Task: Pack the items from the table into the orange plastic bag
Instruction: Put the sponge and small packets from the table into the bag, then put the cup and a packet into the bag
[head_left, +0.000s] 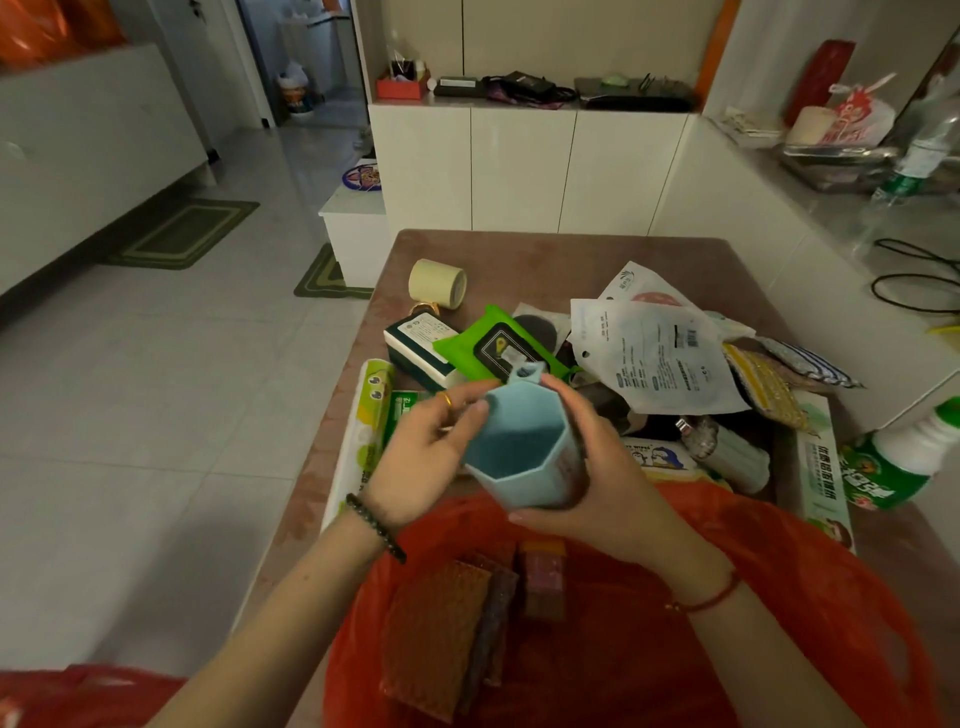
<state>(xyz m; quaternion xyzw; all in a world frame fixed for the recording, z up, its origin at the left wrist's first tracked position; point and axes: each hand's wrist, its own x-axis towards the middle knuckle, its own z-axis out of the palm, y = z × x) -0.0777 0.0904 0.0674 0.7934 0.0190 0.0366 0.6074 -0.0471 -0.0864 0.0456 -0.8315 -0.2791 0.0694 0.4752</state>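
Observation:
A light blue octagonal cup (522, 447) is held tilted above the far rim of the orange plastic bag (779, 597), its mouth facing me. My left hand (421, 457) grips its left side and my right hand (608, 478) cups its right side and bottom. Inside the bag lie flat brownish pads (441, 634) and a small packet (543, 577). Behind the cup the brown table (519, 260) carries a pile: a green wipes pack (498, 348), a white pouch (654, 353), a tape roll (437, 283), a dark green box (415, 343).
A green-and-white bottle (898, 462) lies at the table's right edge beside a long flat box (823, 473). A long roll pack (366, 431) lies along the left edge. White cabinets (519, 166) stand behind the table; tiled floor (156, 415) stretches left.

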